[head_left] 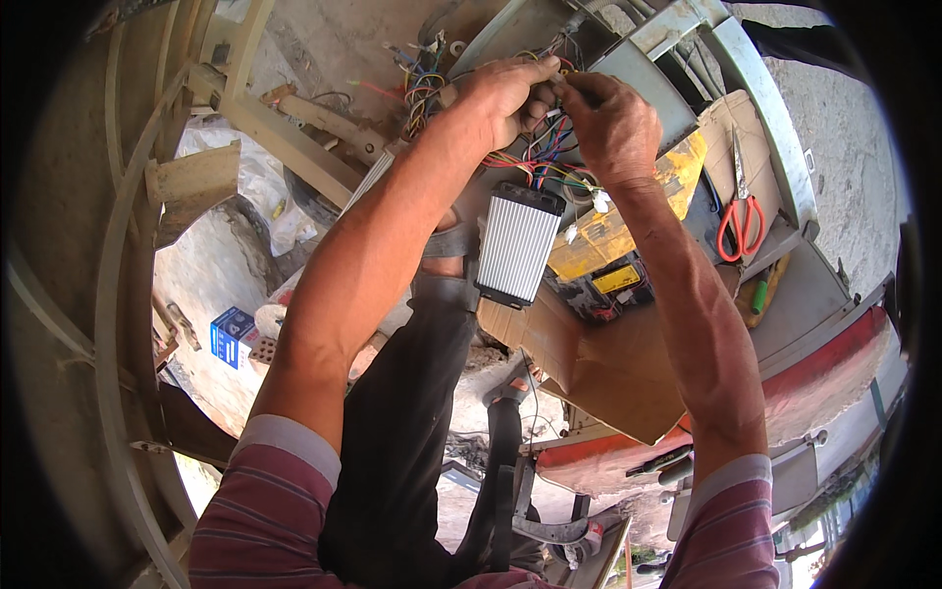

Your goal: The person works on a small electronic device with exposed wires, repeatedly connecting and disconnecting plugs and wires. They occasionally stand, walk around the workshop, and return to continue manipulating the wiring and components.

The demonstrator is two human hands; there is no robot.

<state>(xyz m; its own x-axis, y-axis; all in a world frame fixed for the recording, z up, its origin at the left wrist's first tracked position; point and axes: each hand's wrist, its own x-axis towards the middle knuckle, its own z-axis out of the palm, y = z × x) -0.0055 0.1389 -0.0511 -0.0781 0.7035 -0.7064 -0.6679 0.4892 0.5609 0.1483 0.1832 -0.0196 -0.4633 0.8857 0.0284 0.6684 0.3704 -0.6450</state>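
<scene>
My left hand and my right hand meet at the top middle, fingertips pinched close together around a thin wire. Its exact end is too small to make out and partly covered by my fingers. Below them is a silver, ribbed metal controller box with black end caps. Red, yellow, green and blue wires run from its upper end toward my hands. Another tangle of coloured wires lies left of my left hand. A white plug connector hangs below my right wrist.
Red-handled scissors lie on cardboard at the right, near a green-handled tool. A yellow plastic part and an opened cardboard piece sit below my right forearm. Metal frame bars stand at the left. A blue box is lower left.
</scene>
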